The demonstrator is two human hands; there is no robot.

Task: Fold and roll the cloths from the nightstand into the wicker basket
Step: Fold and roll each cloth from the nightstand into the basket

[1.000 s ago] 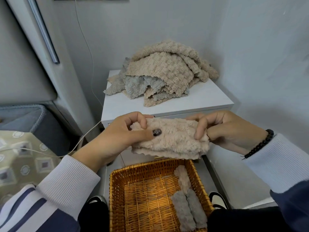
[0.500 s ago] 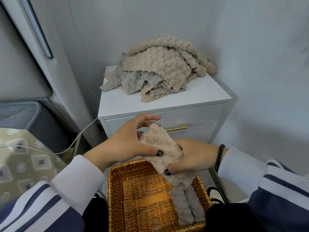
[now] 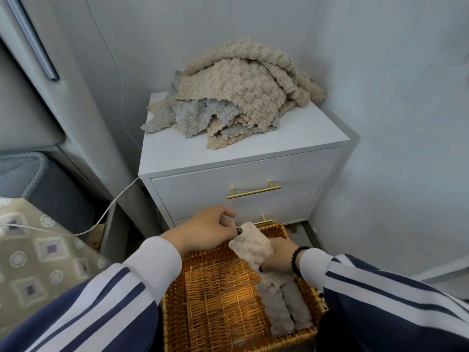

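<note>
A rolled beige cloth (image 3: 250,243) hangs over the far right part of the wicker basket (image 3: 177,295). My right hand (image 3: 280,256) grips its lower end from the right. My left hand (image 3: 206,229) pinches its top end between thumb and fingertips. Two grey rolled cloths (image 3: 286,309) lie side by side along the basket's right wall, with a beige roll (image 3: 272,279) beyond them under my right hand. A heap of beige and grey cloths (image 3: 236,97) sits on the white nightstand (image 3: 291,138).
The nightstand has two drawers with brass handles (image 3: 253,191). A white cable (image 3: 106,212) runs from its left side across a patterned bedcover (image 3: 38,255). Grey walls close in behind and to the right. A padded headboard stands at the left.
The cloth went from a wide folded strip held level at chest height to a tight roll, now lowered to the basket's right side. My view tilted downward.
</note>
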